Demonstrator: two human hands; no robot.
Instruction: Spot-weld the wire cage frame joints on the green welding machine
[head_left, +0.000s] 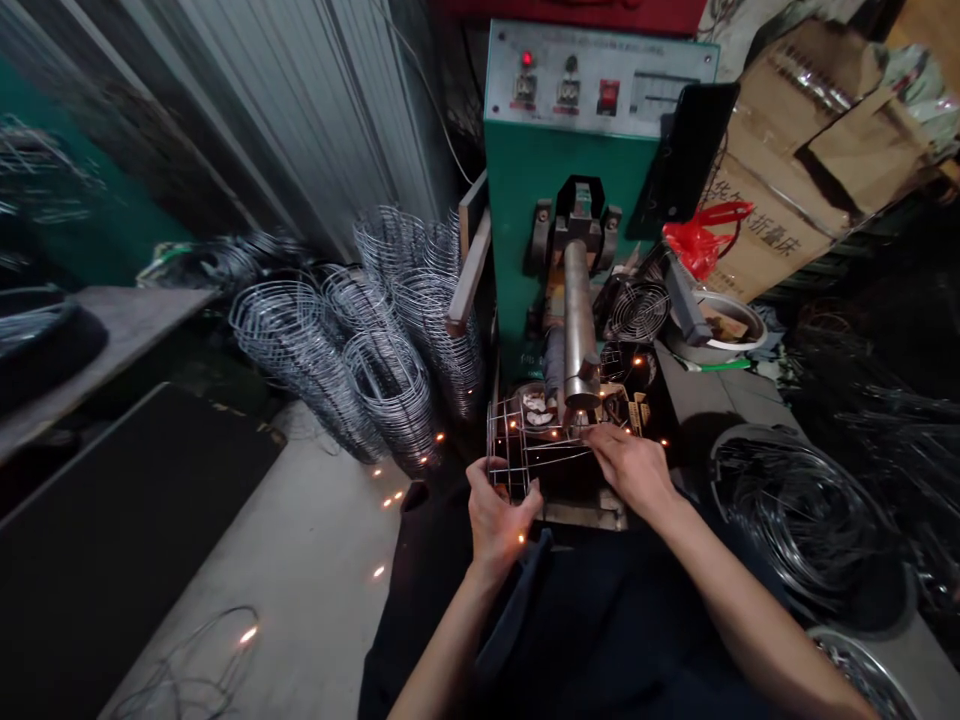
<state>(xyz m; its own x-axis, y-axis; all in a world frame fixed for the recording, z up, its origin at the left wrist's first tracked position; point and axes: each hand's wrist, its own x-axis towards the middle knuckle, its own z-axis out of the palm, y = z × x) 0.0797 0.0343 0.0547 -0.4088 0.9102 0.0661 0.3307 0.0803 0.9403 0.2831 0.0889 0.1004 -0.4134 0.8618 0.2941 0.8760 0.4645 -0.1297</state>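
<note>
While our left hand [502,522] gripped the wire basket [531,450] lying crosswise, our right hand [628,468] pinched its right end, nearer the welder's electrode [577,325].

Stacked wire cages [360,340] on a concrete floor [300,570], before a corrugated metal wall [300,100]. Right: wire hoops [795,520] in a dark heap. Rear: red plastic bag [701,235] against a printed cardboard carton [795,170].

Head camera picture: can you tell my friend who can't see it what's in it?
Two bare hands, the left hand and the right hand, hold a wire cage under the metal arm of a green spot welding machine. Bright sparks lie scattered across the floor. Stacks of round wire frames stand beside the machine.
</note>
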